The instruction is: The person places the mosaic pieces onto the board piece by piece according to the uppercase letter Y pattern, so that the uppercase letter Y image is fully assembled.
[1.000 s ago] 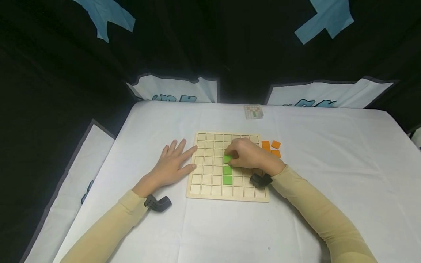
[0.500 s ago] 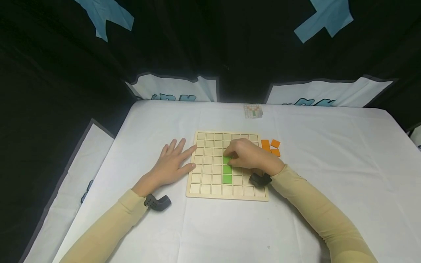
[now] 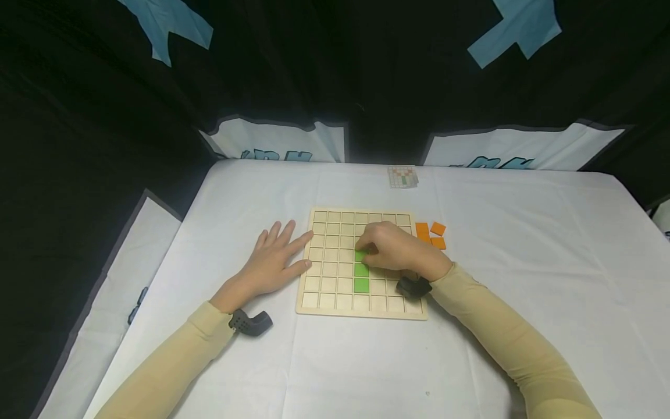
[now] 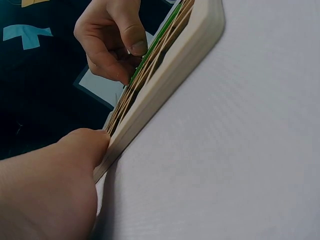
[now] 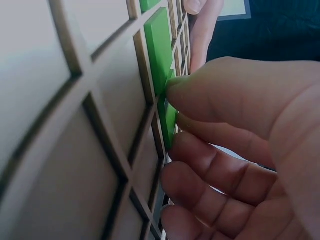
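Head view: hands (image 3: 268, 260) (image 3: 391, 247) on board (image 3: 328, 270) and green tile (image 3: 359, 255), blue lettering (image 3: 481, 162) illegible.

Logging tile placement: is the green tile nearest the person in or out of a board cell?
In: the head view shows the green tile filling one cell of the board.

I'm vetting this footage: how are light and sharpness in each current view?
Head: table bright, shadow beneath the right sleeve, curtain very dark. Left wrist: shadow beside the board, background dim. Right wrist: nearest cells pale and soft, green tile crisper.
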